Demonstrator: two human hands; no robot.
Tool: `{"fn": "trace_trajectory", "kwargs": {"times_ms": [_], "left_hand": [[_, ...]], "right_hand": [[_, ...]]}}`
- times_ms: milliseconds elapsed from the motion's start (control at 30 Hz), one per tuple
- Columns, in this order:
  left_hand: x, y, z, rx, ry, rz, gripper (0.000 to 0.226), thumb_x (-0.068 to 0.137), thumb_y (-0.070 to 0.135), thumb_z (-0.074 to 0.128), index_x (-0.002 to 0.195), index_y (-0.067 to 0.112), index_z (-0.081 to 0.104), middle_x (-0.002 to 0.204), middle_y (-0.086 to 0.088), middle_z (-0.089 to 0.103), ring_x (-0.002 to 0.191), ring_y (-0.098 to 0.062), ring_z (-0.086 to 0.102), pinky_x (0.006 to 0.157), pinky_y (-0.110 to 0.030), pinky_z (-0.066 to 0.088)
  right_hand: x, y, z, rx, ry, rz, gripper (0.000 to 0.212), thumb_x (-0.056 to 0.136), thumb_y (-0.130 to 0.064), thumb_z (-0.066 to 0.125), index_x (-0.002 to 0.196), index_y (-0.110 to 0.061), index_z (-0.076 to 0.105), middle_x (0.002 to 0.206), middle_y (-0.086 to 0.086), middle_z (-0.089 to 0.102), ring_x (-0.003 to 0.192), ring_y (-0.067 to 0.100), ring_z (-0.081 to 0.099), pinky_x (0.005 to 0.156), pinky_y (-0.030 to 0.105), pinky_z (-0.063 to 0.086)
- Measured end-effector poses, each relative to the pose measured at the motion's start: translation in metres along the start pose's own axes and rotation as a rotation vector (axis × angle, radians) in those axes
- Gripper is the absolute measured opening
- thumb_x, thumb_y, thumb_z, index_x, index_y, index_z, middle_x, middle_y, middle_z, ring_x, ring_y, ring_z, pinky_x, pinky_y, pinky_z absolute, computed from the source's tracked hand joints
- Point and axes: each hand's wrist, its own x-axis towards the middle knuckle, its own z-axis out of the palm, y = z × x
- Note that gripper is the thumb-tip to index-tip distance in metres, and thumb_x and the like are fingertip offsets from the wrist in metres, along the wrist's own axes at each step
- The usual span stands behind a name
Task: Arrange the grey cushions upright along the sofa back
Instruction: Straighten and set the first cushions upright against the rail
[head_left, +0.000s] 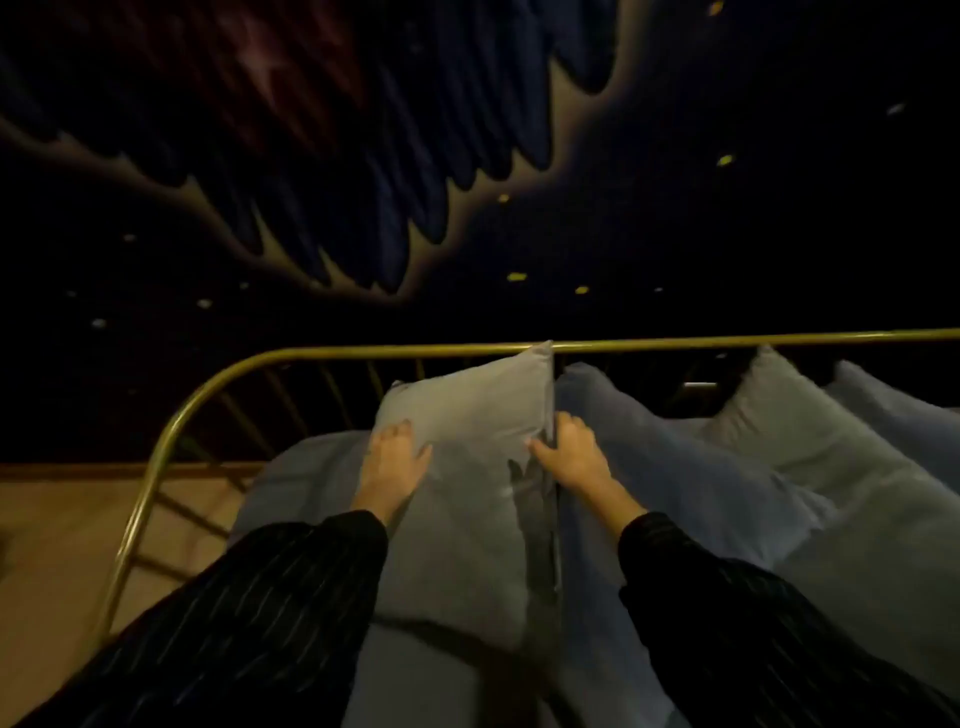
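A light grey cushion (470, 415) leans upright against the brass rail of the sofa back (675, 344), its top corner reaching the rail. My left hand (392, 457) lies flat on its left side with fingers spread. My right hand (569, 452) grips its right edge, in the gap beside a bluish grey cushion (654, 457). Further right another grey cushion (779, 415) and a bluish one (893, 400) also lean on the rail. Both forearms wear dark striped sleeves.
The brass rail curves down at the left end (156, 467) with slanted bars beneath. A blue seat pad (291, 478) lies left of the held cushion. Wooden floor (52, 545) shows at left. A dark wall with a painted wing mural (311, 182) rises behind.
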Motion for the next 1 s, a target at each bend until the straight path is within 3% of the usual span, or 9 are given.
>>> {"fn": "trace_trajectory", "kwargs": {"times_ms": [167, 367, 500, 700, 767, 867, 933, 1000], "left_hand": [[-0.032, -0.054, 0.032, -0.118, -0.098, -0.280, 0.062, 0.102, 0.040, 0.046, 0.152, 0.007, 0.030, 0.151, -0.020, 0.041, 0.139, -0.043, 0.035, 0.112, -0.049, 0.030], [-0.024, -0.061, 0.063, -0.305, -0.165, -0.380, 0.066, 0.101, 0.045, 0.046, 0.155, 0.012, 0.028, 0.160, -0.014, 0.032, 0.145, -0.038, 0.032, 0.119, -0.044, 0.029], [0.020, -0.076, 0.087, -0.428, -0.180, -0.420, 0.078, 0.092, 0.064, 0.040, 0.156, 0.020, 0.027, 0.161, -0.008, 0.033, 0.146, -0.033, 0.034, 0.121, -0.045, 0.028], [0.089, -0.092, 0.084, -0.530, -0.245, -0.480, 0.078, 0.097, 0.062, 0.035, 0.159, 0.018, 0.014, 0.166, -0.010, 0.018, 0.152, -0.031, 0.020, 0.125, -0.043, 0.016], [0.109, -0.105, 0.090, -0.567, -0.271, -0.475, 0.090, 0.088, 0.075, 0.041, 0.158, 0.024, 0.015, 0.165, -0.006, 0.022, 0.151, -0.031, 0.024, 0.124, -0.044, 0.019], [0.142, -0.143, 0.118, -0.696, -0.283, -0.511, 0.114, 0.054, 0.098, 0.052, 0.151, 0.047, 0.021, 0.159, 0.011, 0.035, 0.147, -0.020, 0.036, 0.121, -0.043, 0.028], [0.153, -0.153, 0.123, -0.766, -0.291, -0.530, 0.111, 0.049, 0.097, 0.058, 0.146, 0.055, 0.024, 0.155, 0.018, 0.040, 0.144, -0.015, 0.040, 0.120, -0.042, 0.031], [0.148, -0.145, 0.107, -0.855, -0.301, -0.511, 0.109, 0.051, 0.094, 0.062, 0.146, 0.053, 0.028, 0.154, 0.017, 0.042, 0.142, -0.016, 0.042, 0.120, -0.043, 0.031]], "right_hand": [[-0.009, -0.002, 0.058, 0.115, -0.113, 0.145, 0.102, 0.086, -0.049, 0.065, 0.154, -0.004, 0.003, 0.155, 0.025, 0.019, 0.140, 0.047, 0.024, 0.110, 0.052, 0.031], [-0.008, -0.005, 0.100, 0.042, -0.054, 0.231, 0.125, 0.077, -0.059, 0.068, 0.152, -0.013, -0.020, 0.161, 0.023, -0.008, 0.147, 0.046, 0.009, 0.111, 0.065, 0.024], [0.002, -0.001, 0.119, 0.023, -0.005, 0.285, 0.127, 0.076, -0.059, 0.070, 0.151, -0.015, -0.024, 0.160, 0.026, -0.012, 0.147, 0.047, 0.005, 0.110, 0.068, 0.020], [0.027, 0.007, 0.132, 0.067, -0.009, 0.359, 0.121, 0.081, -0.053, 0.068, 0.151, -0.016, -0.023, 0.161, 0.025, -0.012, 0.149, 0.043, 0.000, 0.115, 0.063, 0.014], [0.040, 0.014, 0.134, 0.106, -0.015, 0.371, 0.121, 0.080, -0.052, 0.069, 0.151, -0.019, -0.023, 0.162, 0.022, -0.012, 0.150, 0.041, -0.001, 0.114, 0.063, 0.012], [0.056, 0.025, 0.136, 0.139, -0.003, 0.372, 0.124, 0.076, -0.053, 0.072, 0.152, -0.023, -0.021, 0.163, 0.019, -0.010, 0.150, 0.040, 0.001, 0.114, 0.062, 0.014], [0.065, 0.032, 0.135, 0.176, -0.018, 0.375, 0.126, 0.075, -0.052, 0.074, 0.151, -0.026, -0.022, 0.164, 0.015, -0.012, 0.150, 0.039, 0.000, 0.116, 0.060, 0.013], [0.070, 0.038, 0.133, 0.223, -0.045, 0.387, 0.127, 0.074, -0.050, 0.076, 0.150, -0.031, -0.025, 0.164, 0.010, -0.013, 0.151, 0.037, -0.002, 0.119, 0.059, 0.010]]}}
